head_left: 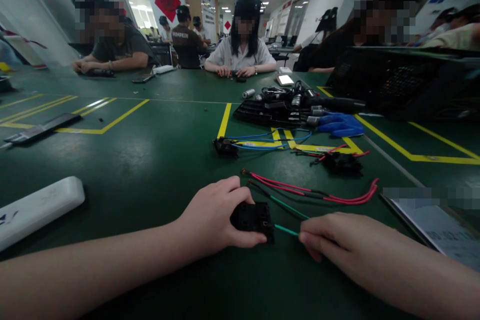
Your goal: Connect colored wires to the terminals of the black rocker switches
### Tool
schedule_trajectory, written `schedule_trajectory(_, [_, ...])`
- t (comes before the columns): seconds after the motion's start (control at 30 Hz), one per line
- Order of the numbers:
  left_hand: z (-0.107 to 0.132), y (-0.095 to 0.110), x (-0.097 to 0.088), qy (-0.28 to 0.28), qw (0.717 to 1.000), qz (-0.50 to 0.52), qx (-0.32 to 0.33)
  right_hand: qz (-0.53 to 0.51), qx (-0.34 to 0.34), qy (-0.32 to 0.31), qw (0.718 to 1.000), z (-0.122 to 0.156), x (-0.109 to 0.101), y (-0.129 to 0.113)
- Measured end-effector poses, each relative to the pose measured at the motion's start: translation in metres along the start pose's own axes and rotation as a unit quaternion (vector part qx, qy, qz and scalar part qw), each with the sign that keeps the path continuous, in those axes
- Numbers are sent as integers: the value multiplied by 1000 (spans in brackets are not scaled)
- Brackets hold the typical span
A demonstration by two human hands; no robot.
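Our left hand (213,220) is clamped round the black switch block (252,217) on the green table (150,160), right in front of us. Our right hand (337,242) pinches its green wire (287,230). Loose red wires (311,192) lie just beyond. We count three blocks: ours, a blue-wired block (225,147), a red-wired block (341,163). The black tray (255,112) farther back holds tangled cables (279,94).

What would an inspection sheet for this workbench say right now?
Surface: dark green table with yellow tape lines.
Job's things: small black plastic switch block, thin green wire leading out of it.
Clutter: white plastic bar, blue glove, black slatted tray, printed sheet.
Grippers: left hand grips the block; right hand pinches the wire.
Cables: loose red wires, blue wires.
Surroundings: other people seated at the far edge.
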State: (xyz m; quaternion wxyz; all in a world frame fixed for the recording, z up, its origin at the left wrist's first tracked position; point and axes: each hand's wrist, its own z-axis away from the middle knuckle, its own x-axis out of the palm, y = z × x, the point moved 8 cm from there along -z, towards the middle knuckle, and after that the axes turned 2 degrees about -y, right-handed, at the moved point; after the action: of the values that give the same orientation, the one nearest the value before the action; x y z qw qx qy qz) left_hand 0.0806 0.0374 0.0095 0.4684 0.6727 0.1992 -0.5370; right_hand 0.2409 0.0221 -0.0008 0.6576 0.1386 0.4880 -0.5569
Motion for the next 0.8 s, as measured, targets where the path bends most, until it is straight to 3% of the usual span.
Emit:
schedule_trajectory(0.13, [0, 0, -1, -2, 1000, 0, -5, 11, -16, 24, 1000, 2, -7, 1])
schedule_trajectory(0.33, [0, -1, 1, -2, 1000, -7, -10, -1, -113, 106, 988, 19, -26, -15])
schedule_trajectory(0.47, [0, -1, 1, -6, 1000, -9, -10, 2, -123, 124, 985, 23, -28, -19])
schedule_trajectory(0.8, [0, 1, -1, -5, 1000, -9, -1, 10, 6, -5, 1000, -2, 0, 7])
